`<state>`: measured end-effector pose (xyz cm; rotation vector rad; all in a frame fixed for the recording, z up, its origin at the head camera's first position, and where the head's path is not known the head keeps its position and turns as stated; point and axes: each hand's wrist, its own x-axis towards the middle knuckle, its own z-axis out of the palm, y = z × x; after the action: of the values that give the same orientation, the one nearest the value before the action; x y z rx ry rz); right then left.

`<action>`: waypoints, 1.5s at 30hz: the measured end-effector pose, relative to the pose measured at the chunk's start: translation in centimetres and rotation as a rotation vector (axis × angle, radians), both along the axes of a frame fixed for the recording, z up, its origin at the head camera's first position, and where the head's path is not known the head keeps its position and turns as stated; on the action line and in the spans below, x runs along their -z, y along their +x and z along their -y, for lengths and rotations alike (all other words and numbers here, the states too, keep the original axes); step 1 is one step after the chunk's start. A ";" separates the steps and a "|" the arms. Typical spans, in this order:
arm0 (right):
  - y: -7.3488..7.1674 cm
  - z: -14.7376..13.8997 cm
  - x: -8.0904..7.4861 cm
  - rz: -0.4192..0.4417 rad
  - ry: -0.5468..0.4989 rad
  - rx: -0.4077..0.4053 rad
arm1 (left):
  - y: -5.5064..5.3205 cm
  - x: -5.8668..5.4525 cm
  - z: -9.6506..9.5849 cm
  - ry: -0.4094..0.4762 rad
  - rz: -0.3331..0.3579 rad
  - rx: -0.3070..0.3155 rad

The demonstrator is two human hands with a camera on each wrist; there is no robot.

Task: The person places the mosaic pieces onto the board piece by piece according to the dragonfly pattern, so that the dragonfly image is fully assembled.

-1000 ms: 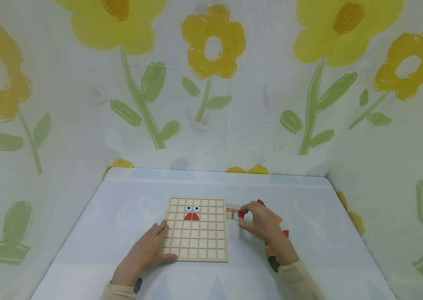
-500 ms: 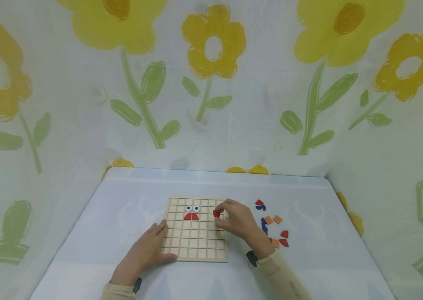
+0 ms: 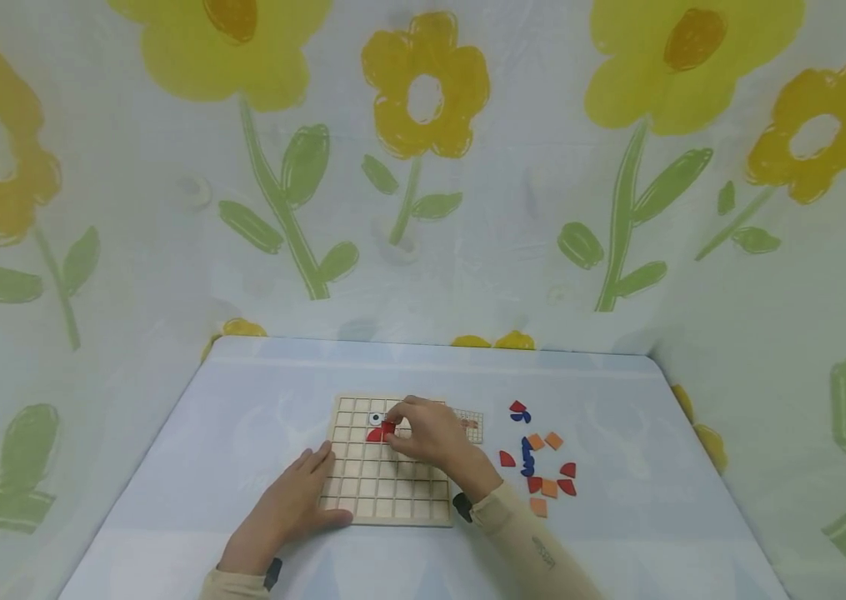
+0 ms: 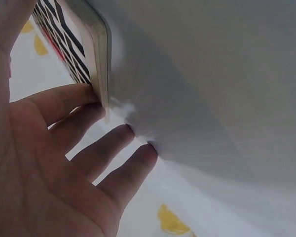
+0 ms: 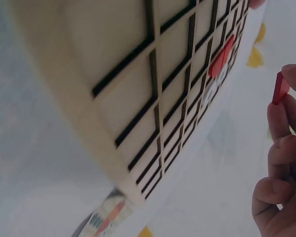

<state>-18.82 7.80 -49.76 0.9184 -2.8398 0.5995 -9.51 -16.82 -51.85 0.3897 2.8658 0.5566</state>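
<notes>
A wooden grid board point(image 3: 392, 492) lies on the table. Two red quarter-round tiles point(image 5: 221, 58) and two eye tiles point(image 5: 212, 91) sit side by side in its cells. Over the board's upper middle, my right hand point(image 3: 433, 433) pinches another red tile point(image 5: 280, 89) between thumb and fingertips, clear of the grid in the right wrist view. That hand hides part of the board and one eye tile in the head view. My left hand point(image 3: 291, 500) touches the board's left edge with extended fingers point(image 4: 121, 173), thumb along the near corner.
A small printed pattern card point(image 3: 472, 425) lies against the board's right side. Farther right are loose orange square tiles point(image 3: 553, 440), blue pieces point(image 3: 528, 458) and red quarter-round tiles point(image 3: 568, 487). Flower-printed cloth point(image 3: 505, 250) surrounds the table.
My right hand has carried the pinched red tile leftward from above the card to over the board's upper middle, uncovering the loose pieces. My left hand stays in place.
</notes>
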 end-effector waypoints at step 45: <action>-0.6 3.5 1.7 0.074 0.197 -0.088 | 0.0 0.3 0.1 0.012 -0.035 0.016</action>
<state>-19.37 4.26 -51.45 1.0775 -2.9795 0.3740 -9.49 -16.97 -52.14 0.4278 2.8913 0.5696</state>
